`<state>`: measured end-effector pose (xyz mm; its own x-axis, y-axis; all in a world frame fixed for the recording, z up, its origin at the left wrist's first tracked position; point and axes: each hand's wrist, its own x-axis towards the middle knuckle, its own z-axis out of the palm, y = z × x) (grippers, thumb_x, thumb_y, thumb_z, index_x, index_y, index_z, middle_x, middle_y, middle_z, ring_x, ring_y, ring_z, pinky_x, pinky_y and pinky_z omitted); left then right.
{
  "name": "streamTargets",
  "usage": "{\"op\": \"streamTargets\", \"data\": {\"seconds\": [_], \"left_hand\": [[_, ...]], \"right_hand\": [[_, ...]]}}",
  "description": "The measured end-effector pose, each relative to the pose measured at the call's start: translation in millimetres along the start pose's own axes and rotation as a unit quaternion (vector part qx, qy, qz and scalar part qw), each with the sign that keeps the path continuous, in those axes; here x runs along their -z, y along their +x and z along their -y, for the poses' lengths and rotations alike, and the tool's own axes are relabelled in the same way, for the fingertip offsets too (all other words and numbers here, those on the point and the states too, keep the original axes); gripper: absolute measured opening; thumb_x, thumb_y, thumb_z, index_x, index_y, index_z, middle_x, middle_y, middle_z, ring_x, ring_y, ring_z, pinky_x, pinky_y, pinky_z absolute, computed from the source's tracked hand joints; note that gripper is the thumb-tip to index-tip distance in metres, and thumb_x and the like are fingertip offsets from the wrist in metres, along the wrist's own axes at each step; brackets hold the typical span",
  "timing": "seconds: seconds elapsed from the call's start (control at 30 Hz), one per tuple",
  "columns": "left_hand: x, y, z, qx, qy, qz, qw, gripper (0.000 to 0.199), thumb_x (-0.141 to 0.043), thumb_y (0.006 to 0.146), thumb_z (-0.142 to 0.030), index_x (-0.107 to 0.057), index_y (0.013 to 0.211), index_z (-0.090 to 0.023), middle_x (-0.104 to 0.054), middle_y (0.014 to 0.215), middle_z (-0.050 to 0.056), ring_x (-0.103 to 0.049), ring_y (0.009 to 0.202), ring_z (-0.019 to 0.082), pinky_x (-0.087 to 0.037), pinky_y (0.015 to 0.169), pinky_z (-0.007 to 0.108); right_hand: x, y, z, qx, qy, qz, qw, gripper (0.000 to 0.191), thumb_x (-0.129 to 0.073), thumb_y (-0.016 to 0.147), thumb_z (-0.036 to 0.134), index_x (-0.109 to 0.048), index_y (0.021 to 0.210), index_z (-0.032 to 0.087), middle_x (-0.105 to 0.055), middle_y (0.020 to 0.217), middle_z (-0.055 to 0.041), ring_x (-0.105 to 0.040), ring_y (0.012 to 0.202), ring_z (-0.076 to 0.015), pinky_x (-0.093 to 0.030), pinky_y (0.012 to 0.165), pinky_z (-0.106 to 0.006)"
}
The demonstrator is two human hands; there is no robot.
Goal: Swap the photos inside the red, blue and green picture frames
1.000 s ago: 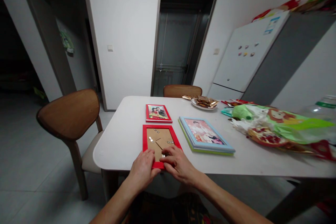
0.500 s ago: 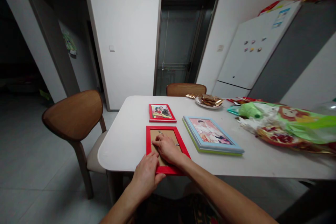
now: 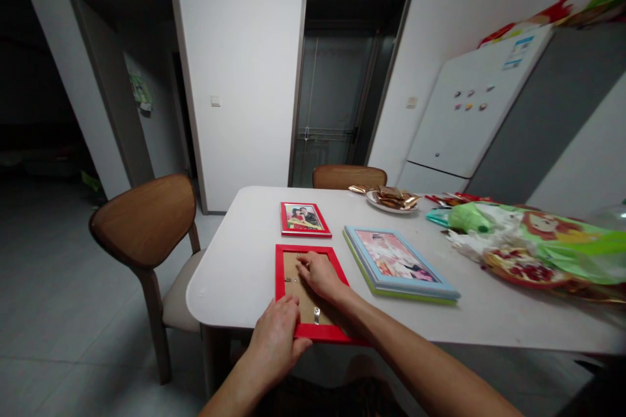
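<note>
Hands (left [image 3: 274, 342], right [image 3: 320, 275]) on face-down red picture frame [image 3: 313, 332].

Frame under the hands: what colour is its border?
Bright red; it shows best in the head view, along the frame's border.

The red frame [image 3: 313, 332] is lying face down at the near edge of the table [image 3: 235, 280], with its long sides running away from the wearer and slightly skewed. Its tan cardboard backing [image 3: 304, 293] is sitting exposed inside the red rim. A metal clip [image 3: 317, 315] is lying flat on the backing near the rim's closest rail, and further small metal clips [image 3: 289, 279] are showing close to the left rail and the far rail.
</note>
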<state>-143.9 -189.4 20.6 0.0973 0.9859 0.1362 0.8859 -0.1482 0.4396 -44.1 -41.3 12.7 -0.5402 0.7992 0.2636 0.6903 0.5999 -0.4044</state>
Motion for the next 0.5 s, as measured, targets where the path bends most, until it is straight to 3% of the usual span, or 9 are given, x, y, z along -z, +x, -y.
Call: {"op": "streamTargets", "data": {"seconds": [0.13,0.27,0.5], "left_hand": [[0.6,-0.8,-1.6,0.003,0.004,0.004,1.000,0.055,-0.060,0.067,-0.028,-0.044,0.115,-0.008,-0.045,0.123,0.015,-0.037,0.116,0.024,-0.026,0.100,0.036],[1.5,0.0,-2.8,0.017,0.003,0.010,1.000,0.057,-0.058,0.067,-0.028,-0.042,0.118,-0.007,-0.045,0.123,0.015,-0.037,0.116,0.023,-0.026,0.100,0.035],[4.2,-1.0,-6.6,0.019,0.022,0.015,0.999,0.061,-0.058,0.065,-0.031,-0.040,0.119,-0.008,-0.043,0.125,0.015,-0.036,0.118,0.023,-0.023,0.101,0.036]], "right_hand": [[-7.1,26.9,-13.5,-0.101,-0.007,-0.019,0.995,0.023,-0.046,0.074,0.027,-0.063,0.076,0.013,-0.062,0.072,-0.0076,-0.051,0.061,-0.0126,-0.031,0.054,-0.022],[-12.9,43.0,-20.6,-0.165,-0.011,-0.025,0.986,0.023,-0.050,0.072,0.033,-0.062,0.073,0.013,-0.062,0.070,-0.0076,-0.049,0.058,-0.0124,-0.027,0.049,-0.022],[-7.2,43.9,-18.5,-0.180,0.026,-0.052,0.982,0.019,-0.050,0.070,0.029,-0.061,0.070,0.013,-0.063,0.076,-0.0119,-0.053,0.065,-0.0164,-0.031,0.053,-0.024]]}}
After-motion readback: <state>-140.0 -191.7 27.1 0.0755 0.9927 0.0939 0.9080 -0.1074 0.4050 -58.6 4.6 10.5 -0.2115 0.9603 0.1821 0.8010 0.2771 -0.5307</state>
